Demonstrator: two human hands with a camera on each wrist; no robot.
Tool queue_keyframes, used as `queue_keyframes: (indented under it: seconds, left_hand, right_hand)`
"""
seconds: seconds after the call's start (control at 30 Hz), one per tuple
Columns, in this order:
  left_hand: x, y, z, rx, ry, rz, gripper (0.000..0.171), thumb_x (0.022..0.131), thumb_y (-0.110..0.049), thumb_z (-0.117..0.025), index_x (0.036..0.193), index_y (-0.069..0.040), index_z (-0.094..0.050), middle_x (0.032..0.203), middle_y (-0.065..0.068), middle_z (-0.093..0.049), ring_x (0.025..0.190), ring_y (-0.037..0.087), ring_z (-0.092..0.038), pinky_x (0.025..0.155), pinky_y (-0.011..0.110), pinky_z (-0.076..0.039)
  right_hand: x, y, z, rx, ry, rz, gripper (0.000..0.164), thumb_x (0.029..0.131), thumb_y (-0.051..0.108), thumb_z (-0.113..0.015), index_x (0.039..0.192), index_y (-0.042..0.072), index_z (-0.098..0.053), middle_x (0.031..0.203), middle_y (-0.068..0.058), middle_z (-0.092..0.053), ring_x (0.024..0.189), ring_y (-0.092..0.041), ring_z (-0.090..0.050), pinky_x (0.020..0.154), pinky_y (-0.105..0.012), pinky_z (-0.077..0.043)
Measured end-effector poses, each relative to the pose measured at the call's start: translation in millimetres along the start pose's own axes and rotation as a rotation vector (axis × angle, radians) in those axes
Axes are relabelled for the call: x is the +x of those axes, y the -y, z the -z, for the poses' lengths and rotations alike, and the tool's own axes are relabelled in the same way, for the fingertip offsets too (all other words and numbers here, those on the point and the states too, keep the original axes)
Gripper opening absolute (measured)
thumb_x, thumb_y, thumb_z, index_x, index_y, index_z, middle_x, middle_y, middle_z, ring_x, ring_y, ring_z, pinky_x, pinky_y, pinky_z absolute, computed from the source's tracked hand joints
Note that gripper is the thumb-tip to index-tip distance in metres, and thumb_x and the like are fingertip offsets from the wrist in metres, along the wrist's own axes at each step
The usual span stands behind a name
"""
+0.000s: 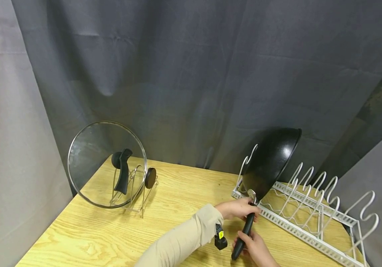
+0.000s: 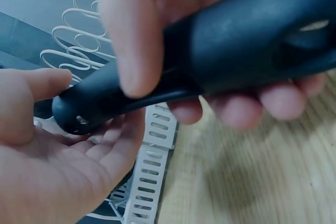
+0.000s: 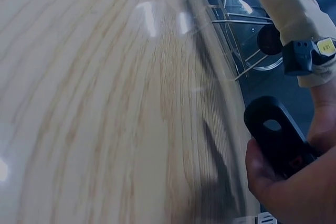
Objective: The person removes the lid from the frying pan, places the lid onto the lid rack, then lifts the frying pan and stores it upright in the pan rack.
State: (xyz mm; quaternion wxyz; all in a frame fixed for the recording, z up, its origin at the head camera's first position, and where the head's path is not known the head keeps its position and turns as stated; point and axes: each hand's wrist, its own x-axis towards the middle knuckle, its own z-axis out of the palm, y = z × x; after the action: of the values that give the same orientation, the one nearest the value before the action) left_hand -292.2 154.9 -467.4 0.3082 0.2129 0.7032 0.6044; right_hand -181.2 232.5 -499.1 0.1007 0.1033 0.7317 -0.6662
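A black wok (image 1: pixel 271 159) stands tilted on its side at the left end of the white wire rack (image 1: pixel 277 219). Its long black handle (image 1: pixel 248 224) points down toward the front edge of the table. My left hand (image 1: pixel 239 208) holds the handle close to the metal joint, with the thumb on top and fingers beneath in the left wrist view. Nearer the handle's tip, my right hand (image 1: pixel 256 246) grips it, thumb across the top and fingers curled under. The handle's end hole shows beyond the right hand (image 3: pixel 289 187) in the right wrist view.
On the left, a glass lid (image 1: pixel 92 167) with a black handle leans upright in a small wire stand (image 1: pixel 142 207). Several white wire dividers (image 1: pixel 306 193) rise along the rack at right. Grey curtains (image 1: pixel 177 81) hang behind the wooden table (image 1: pixel 104 233).
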Motion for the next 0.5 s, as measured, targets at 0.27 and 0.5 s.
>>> queue_keyframes:
  seconds: [0.27, 0.5]
  left_hand:
    - [-5.4, -3.8, 7.4, 0.072, -0.069, 0.021, 0.015, 0.092, -0.010, -0.059, 0.100, 0.000, -0.052, 0.082, 0.007, -0.055, 0.073, 0.020, -0.062, 0.071, 0.040, -0.056]
    - [-12.6, -1.6, 18.7, 0.071, -0.035, 0.000, 0.010, 0.093, -0.009, -0.055, 0.096, 0.000, -0.052, 0.087, 0.009, -0.059, 0.084, 0.026, -0.066, 0.079, 0.046, -0.054]
  right_hand:
    - [2, -2, 3, -0.080, -0.119, 0.028, 0.029, 0.097, 0.009, -0.048, 0.107, -0.015, -0.036, 0.086, -0.015, -0.054, 0.072, -0.025, -0.064, 0.067, -0.041, -0.056]
    - [2, -3, 10, -0.082, -0.106, 0.054, 0.030, 0.096, 0.007, -0.047, 0.111, -0.016, -0.033, 0.085, -0.013, -0.058, 0.072, -0.023, -0.063, 0.066, -0.039, -0.056]
